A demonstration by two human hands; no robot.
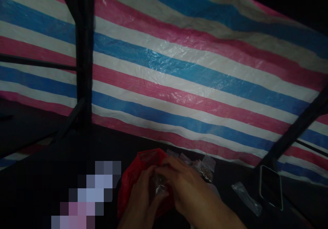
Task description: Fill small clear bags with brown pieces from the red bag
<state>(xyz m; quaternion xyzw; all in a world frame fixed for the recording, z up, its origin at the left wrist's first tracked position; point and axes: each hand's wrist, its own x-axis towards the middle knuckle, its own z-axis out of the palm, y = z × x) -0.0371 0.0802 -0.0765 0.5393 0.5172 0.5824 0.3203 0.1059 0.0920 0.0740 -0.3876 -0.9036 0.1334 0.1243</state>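
Note:
A small clear plastic bag [161, 185] is pinched between my two hands at the bottom centre; what it contains is too dark to make out. My left hand [143, 191] grips it from the left, fingers curled. From the right, my right hand [176, 177] closes its thumb and fingers at the bag's upper part. Behind and below both hands lies a red plastic bag [128, 177], its mouth facing up and its inside mostly hidden. Several small clear packets [205, 167] are heaped just beyond my right hand.
On the dark surface at right rest an empty-looking clear plastic sleeve [247, 199] and a phone [271, 187] with a dark screen. A striped plastic sheet [179, 71] hangs behind, with a dark post [84, 58] at left and a slanted bar [294, 130] at right. A pixelated patch covers the lower left.

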